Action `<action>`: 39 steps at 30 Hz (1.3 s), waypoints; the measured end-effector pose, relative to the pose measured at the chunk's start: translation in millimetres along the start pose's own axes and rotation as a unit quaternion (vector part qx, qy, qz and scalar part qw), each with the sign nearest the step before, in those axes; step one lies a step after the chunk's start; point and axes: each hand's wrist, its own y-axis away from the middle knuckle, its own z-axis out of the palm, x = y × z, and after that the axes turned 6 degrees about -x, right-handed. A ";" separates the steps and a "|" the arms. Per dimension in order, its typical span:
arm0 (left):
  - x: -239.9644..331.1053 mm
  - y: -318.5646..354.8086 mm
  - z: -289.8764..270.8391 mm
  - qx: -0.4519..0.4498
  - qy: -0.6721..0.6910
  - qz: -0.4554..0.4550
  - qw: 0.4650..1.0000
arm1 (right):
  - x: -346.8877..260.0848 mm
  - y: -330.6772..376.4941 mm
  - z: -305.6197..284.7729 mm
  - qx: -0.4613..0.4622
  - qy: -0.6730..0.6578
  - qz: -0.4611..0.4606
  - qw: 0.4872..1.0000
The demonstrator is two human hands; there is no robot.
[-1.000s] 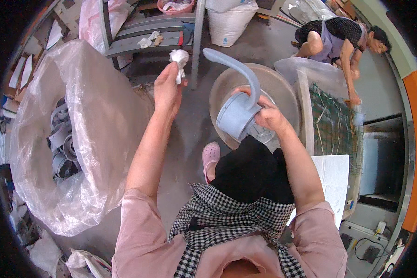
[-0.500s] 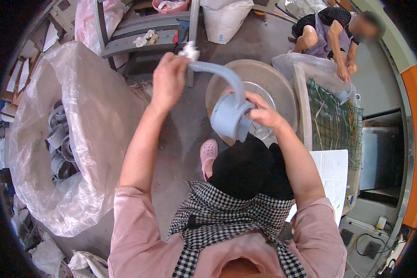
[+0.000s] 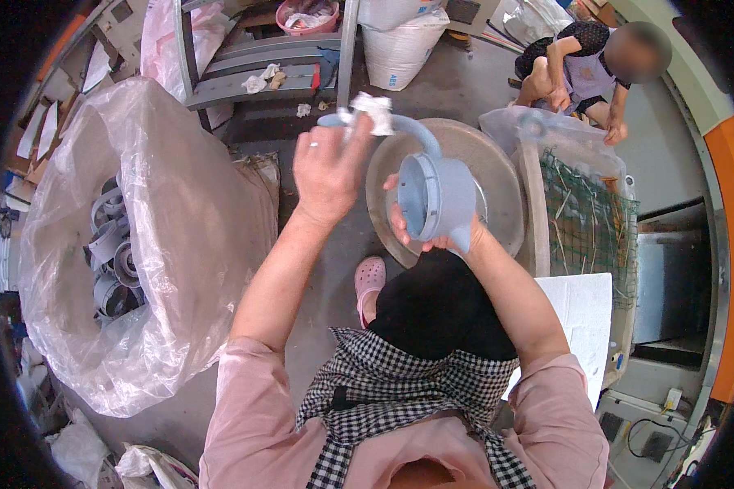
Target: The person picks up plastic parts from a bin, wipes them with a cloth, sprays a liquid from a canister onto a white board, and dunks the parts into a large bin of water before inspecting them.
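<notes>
In front of me is a blue-grey plastic kettle part (image 3: 453, 196), a round ring with a long curved handle and a pointed spout. My right hand (image 3: 475, 236) grips its ring from below, with fingers curled around the near and left side. The open side of the ring faces left. My left hand (image 3: 326, 173) pinches a crumpled white cloth (image 3: 373, 112) against the curved handle, whose end sticks out to the left of the cloth.
A large clear plastic bag (image 3: 196, 212) at left holds several grey plastic parts (image 3: 116, 269). Beyond my right hand stands a round basin (image 3: 501, 175). At right are a crate with green netting (image 3: 583, 212), a white foam board (image 3: 583, 318) and a crouching co-worker (image 3: 583, 65). Metal steps (image 3: 257, 81) stand ahead.
The kettle part has turned, so its open side now faces left and its spout points toward me. My left hand and the cloth have moved right along the handle. The co-worker's hands have moved apart.
</notes>
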 end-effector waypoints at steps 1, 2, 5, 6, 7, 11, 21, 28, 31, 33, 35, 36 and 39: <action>-0.3 1.1 2.1 -0.024 -0.038 0.010 0.999 | 2.3 -2.5 1.1 -0.012 -0.018 -0.006 1.000; -2.7 2.5 6.8 -0.048 -0.075 0.020 0.996 | 4.4 -5.0 2.4 -0.024 -0.035 -0.013 0.999; -31.9 9.2 15.0 -0.020 -0.103 -0.081 0.991 | 1.1 -5.0 -2.1 -0.008 -0.110 -0.031 0.993; -46.9 17.5 16.7 -0.042 -0.092 -0.184 0.978 | -2.0 -4.8 -3.6 0.003 -0.138 -0.037 0.990; -51.2 17.3 14.0 0.005 -0.047 -0.240 0.970 | -5.5 -1.8 3.5 -0.021 -0.155 -0.049 0.986; -24.8 14.2 9.9 0.044 -0.016 -0.166 0.985 | -7.6 3.5 -3.7 -0.033 -0.137 -0.043 0.989; -45.9 40.6 -9.9 -0.076 0.181 -0.426 0.883 | -19.0 0.3 -0.4 0.048 0.139 -0.067 0.987; 25.3 147.0 -83.2 -0.174 0.334 -0.499 0.781 | 2.1 -28.6 75.6 0.116 0.239 -0.058 0.962; 44.8 180.4 -108.4 -0.184 0.316 -0.552 0.749 | 14.0 -90.0 119.5 0.060 0.403 -0.014 0.913; 50.4 179.9 -107.7 -0.157 0.330 -0.575 0.732 | 30.5 -155.2 168.4 -0.087 0.410 -0.008 0.908; 50.8 182.9 -110.5 -0.146 0.352 -0.578 0.722 | 57.9 -195.4 230.4 -0.057 0.363 -0.001 0.930; 52.7 165.2 -111.8 -0.151 0.367 -0.602 0.693 | 64.1 -215.3 232.1 -0.079 0.451 -0.043 0.888; 45.1 165.9 -94.2 -0.100 0.395 -0.583 0.703 | 81.8 -226.0 231.7 -0.067 0.676 -0.240 0.693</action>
